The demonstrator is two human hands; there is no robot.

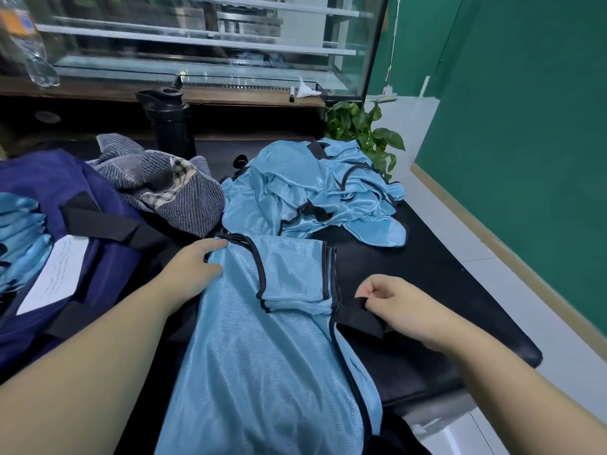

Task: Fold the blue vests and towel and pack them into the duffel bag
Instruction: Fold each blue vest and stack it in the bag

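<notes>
A light blue vest (262, 349) with black trim lies lengthwise on the black table (427, 277), its top part folded over. My left hand (193, 267) grips the vest's upper left edge by the black trim. My right hand (394, 300) pinches the vest's black side strap (358, 315) at its right edge. A heap of several more blue vests (315, 192) lies crumpled behind. The grey striped towel (174, 188) is bunched up at the back left. The navy duffel bag (65, 231) sits at the left, with folded blue vests (19, 238) inside it.
A black bottle (170, 123) stands behind the towel. A white paper card (56, 274) lies on the bag. A green plant (364, 133) sits at the table's far right corner. Behind is a glass display case (203, 44); the table's right edge drops to a tiled floor.
</notes>
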